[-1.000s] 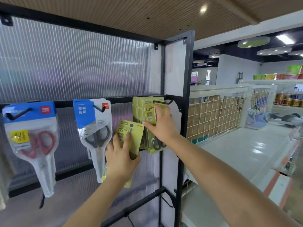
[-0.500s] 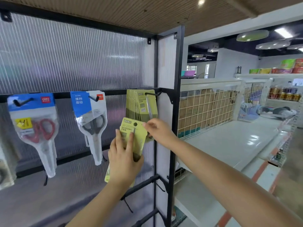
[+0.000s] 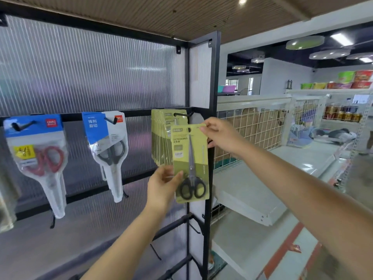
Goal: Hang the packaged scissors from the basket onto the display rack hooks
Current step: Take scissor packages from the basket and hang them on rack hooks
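The right hand (image 3: 219,136) is pinching the top corner and the left hand (image 3: 163,185) is gripping the lower edge of a green scissors pack (image 3: 190,164), hovering just below the black hook (image 3: 182,114) (already crowded with matching packs (image 3: 161,138)), so its hanging hole (image 3: 189,129) is risking missing the tip.

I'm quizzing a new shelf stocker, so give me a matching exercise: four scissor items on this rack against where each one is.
1 red-handled scissors
2 blue-card black scissors
3 green pack stack
4 single green pack

A hanging on the rightmost hook
B held in both hands
C leftmost hook
D middle hook

Pairs: 1-C, 2-D, 3-A, 4-B
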{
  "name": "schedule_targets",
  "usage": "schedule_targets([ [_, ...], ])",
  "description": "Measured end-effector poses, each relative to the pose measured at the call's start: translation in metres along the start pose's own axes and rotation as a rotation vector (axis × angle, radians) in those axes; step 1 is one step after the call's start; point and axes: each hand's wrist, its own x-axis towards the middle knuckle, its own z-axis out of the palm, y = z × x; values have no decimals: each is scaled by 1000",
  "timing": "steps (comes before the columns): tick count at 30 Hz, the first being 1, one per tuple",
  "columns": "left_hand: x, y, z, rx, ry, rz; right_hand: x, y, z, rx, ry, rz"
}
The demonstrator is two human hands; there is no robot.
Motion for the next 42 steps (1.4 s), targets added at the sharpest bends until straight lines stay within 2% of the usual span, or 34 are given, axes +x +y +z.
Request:
schedule_targets([
  [5,15,0,7,-124,-92,-133,20,-3,-21,4,85,28],
  [13,34,3,15,-95,-145,-55,45,2,-22,18,198,62],
  [22,55,-4,14,-50,-153,-68,65,5,-7,-16,187,88],
  [25,64,-12,15,-1,-124,-84,71,9,2,-46,194,77],
  [31,90,-27,8,174,40,-43,87,14,19,-118,242,59],
  [42,107,-33,6,366,81,51,107,29,49,-98,372,6],
])
